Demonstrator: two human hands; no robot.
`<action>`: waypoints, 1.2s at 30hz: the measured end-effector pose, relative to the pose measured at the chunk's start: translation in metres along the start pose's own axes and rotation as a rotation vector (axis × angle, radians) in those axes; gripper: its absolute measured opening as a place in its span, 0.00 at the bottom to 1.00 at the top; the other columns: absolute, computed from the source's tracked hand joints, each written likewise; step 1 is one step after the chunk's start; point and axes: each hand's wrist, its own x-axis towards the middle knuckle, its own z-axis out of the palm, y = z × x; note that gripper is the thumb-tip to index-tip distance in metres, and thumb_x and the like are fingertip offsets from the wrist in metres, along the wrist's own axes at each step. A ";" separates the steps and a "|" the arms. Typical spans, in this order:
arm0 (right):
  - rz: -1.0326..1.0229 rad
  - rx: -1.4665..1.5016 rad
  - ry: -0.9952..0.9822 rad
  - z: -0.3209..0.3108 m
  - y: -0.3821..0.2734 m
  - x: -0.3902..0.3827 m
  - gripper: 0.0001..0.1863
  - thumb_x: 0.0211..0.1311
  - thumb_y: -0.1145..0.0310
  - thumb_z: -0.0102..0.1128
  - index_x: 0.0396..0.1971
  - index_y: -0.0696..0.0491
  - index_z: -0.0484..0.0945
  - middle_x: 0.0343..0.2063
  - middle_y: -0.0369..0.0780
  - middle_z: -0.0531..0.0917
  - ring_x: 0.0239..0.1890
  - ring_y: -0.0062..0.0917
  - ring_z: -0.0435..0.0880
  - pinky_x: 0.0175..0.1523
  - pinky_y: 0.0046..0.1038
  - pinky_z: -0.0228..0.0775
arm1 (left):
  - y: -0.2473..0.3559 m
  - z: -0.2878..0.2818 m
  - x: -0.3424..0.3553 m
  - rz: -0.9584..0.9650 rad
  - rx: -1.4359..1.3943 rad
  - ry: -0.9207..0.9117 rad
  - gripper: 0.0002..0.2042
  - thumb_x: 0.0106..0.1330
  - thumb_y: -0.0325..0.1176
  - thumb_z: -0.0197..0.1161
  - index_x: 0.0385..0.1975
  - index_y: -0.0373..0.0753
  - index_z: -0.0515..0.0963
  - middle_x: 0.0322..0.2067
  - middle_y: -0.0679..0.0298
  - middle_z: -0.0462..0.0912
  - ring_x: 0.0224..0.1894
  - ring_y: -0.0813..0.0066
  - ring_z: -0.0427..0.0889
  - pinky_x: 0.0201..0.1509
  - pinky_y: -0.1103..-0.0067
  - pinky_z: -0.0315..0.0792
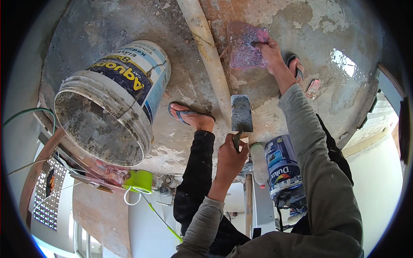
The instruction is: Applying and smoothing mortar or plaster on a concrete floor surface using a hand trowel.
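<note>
My left hand (pixel 230 158), low in the middle, is closed around the handle of a small trowel (pixel 241 113). The trowel's flat rectangular blade, smeared grey, points away from me above the floor. Farther out and to the right, my right hand (pixel 271 53) pinches the right edge of a thin, see-through pink plastic sheet (pixel 245 46). Whether this is a single sheet or a flat bag I cannot tell. The trowel blade and the plastic are apart. Sandals show on my feet, one on either side of the trowel.
A large white bucket (pixel 160 88), crusted with cement, stands at the left. A long pole (pixel 205 47) crosses the stained floor (pixel 292 21). Near my right arm are a blue paint can (pixel 282 159) and a clear bottle (pixel 259 161). A green container (pixel 140 180) sits lower left.
</note>
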 end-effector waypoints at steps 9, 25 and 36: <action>-0.513 -0.777 0.169 -0.034 0.003 0.022 0.16 0.55 0.79 0.51 0.45 0.58 0.77 0.36 0.36 0.83 0.35 0.19 0.79 0.44 0.24 0.71 | 0.002 -0.004 0.009 0.023 -0.003 0.021 0.09 0.60 0.27 0.61 0.34 0.31 0.68 0.26 0.61 0.81 0.21 0.77 0.82 0.25 0.81 0.74; -0.203 -0.301 -0.085 0.029 0.063 0.061 0.17 0.54 0.78 0.55 0.46 0.56 0.76 0.33 0.36 0.84 0.32 0.22 0.81 0.38 0.27 0.72 | 0.006 -0.014 0.019 -0.079 -0.037 0.020 0.08 0.60 0.26 0.60 0.32 0.32 0.68 0.21 0.57 0.81 0.20 0.69 0.82 0.22 0.78 0.71; 0.151 0.046 -0.406 -0.023 0.042 0.075 0.15 0.60 0.79 0.55 0.48 0.54 0.76 0.38 0.35 0.82 0.37 0.21 0.81 0.42 0.26 0.76 | 0.015 0.012 0.024 -0.079 -0.024 0.062 0.08 0.60 0.28 0.60 0.32 0.33 0.69 0.19 0.61 0.78 0.19 0.78 0.80 0.21 0.82 0.71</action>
